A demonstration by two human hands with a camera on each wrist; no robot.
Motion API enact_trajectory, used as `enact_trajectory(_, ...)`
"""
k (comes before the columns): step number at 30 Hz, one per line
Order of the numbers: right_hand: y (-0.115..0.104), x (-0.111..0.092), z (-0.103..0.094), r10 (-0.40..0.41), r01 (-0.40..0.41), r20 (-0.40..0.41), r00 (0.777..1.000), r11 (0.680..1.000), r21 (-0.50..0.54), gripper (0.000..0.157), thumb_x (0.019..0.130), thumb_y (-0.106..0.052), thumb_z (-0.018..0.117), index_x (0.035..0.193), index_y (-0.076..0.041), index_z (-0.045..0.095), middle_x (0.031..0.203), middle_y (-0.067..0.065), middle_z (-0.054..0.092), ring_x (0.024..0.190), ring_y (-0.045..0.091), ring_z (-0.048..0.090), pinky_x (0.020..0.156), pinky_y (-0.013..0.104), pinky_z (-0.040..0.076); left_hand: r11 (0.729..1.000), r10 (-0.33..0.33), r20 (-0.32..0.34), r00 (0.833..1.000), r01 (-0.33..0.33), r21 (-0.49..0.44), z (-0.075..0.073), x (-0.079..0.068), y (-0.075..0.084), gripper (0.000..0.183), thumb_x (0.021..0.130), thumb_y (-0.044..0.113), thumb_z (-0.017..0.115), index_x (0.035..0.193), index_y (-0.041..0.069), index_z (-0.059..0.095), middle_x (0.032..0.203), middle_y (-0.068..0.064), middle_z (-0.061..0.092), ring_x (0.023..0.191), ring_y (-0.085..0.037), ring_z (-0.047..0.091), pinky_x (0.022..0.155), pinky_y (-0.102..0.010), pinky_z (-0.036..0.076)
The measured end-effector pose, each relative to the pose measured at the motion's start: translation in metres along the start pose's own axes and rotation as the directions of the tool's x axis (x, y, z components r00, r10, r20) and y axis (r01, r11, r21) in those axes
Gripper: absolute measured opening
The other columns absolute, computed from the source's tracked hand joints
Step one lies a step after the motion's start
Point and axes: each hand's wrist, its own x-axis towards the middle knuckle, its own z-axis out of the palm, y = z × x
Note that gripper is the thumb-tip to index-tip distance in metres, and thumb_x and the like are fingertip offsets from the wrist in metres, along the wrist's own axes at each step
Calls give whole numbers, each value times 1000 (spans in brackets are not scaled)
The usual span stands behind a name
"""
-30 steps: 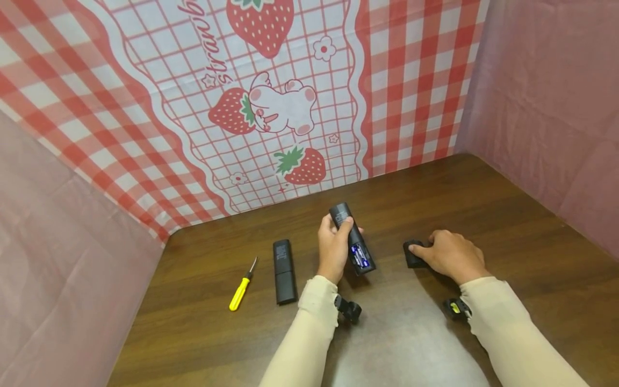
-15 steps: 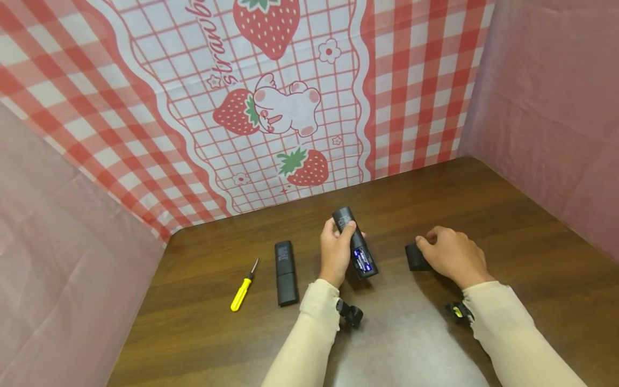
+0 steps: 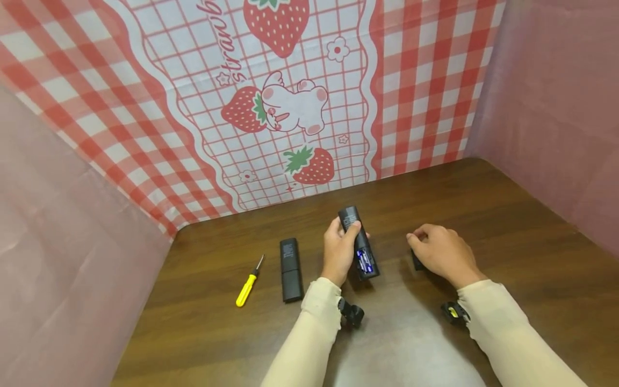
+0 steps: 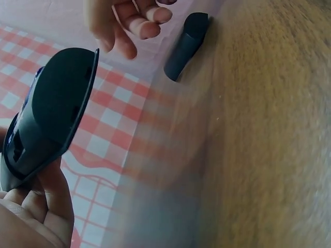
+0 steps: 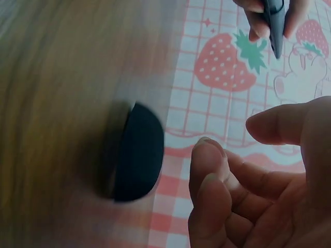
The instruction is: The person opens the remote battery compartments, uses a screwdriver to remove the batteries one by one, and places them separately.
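Observation:
My left hand grips a black remote control, back side up. Its battery bay is uncovered, with blue batteries showing inside. In the left wrist view the remote's end faces the camera, clear of the table. My right hand hovers right above the black battery cover, which is mostly hidden by the hand in the head view. Seen from the right wrist, the cover rests on the table, apart from the loosely bent fingers; thumb and fingertips have a gap between them with nothing in it.
On the wooden table, a second black remote lies left of my left hand with its cover on. Further left is a yellow-handled screwdriver. A strawberry-print cloth hangs along the back edge, and pink cloth on the sides.
My right hand has let go of the battery cover and lifted slightly off it. The left hand keeps hold of the remote almost in place. The head view has shifted a little.

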Motion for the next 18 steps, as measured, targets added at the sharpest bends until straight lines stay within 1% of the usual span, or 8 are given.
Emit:
enact_trajectory(3, -6, 1, 4, -20, 20, 6, 1000, 1000, -6, 43, 100, -40, 55, 118, -3, 69, 109, 17, 71, 94, 39, 66, 68, 57, 49, 1000, 5, 12, 1000, -5, 8, -2, 0, 2, 32, 97, 15, 62, 126, 3, 58, 95, -36, 67, 92, -57, 64, 65, -30, 56)
enact_trajectory(5, -10, 3, 7, -32, 32, 12, 999, 999, -12, 42, 99, -39, 56, 118, -3, 69, 111, 19, 70, 96, 40, 66, 69, 58, 49, 1000, -4, 14, 1000, 3, 15, -3, 1, 3, 33, 96, 15, 63, 127, 4, 59, 95, -35, 67, 91, -56, 65, 65, -31, 56)
enact_trajectory(10, -18, 12, 16, -54, 54, 23, 998, 999, -2, 41, 99, -37, 56, 116, -1, 70, 111, 20, 70, 94, 40, 66, 71, 59, 50, 998, -45, 47, 998, 42, 52, -5, 1, 2, 36, 97, 17, 64, 131, 8, 59, 98, -33, 68, 89, -45, 70, 67, -32, 57)
enact_trajectory(12, -22, 16, 20, -56, 56, 29, 998, 998, 6, 41, 100, -37, 56, 116, -2, 70, 111, 19, 70, 94, 39, 66, 71, 59, 49, 997, -58, 58, 997, 54, 60, -5, 0, 0, 35, 97, 17, 64, 131, 8, 59, 98, -32, 69, 88, -43, 71, 68, -32, 57)
enact_trajectory(14, -26, 20, 23, -59, 59, 38, 998, 998, 14, 42, 100, -36, 55, 117, -1, 70, 112, 20, 70, 94, 39, 66, 71, 59, 49, 997, -64, 63, 996, 61, 54, -5, -1, -2, 36, 97, 16, 64, 132, 8, 59, 99, -33, 69, 89, -44, 71, 68, -32, 57)
enact_trajectory(18, -32, 26, 29, -64, 63, 51, 997, 998, 28, 42, 101, -36, 53, 117, 0, 70, 113, 20, 69, 91, 36, 66, 70, 56, 50, 996, -69, 57, 996, 66, 54, -5, -2, -4, 37, 97, 17, 65, 132, 9, 59, 101, -33, 68, 91, -48, 69, 67, -31, 56)
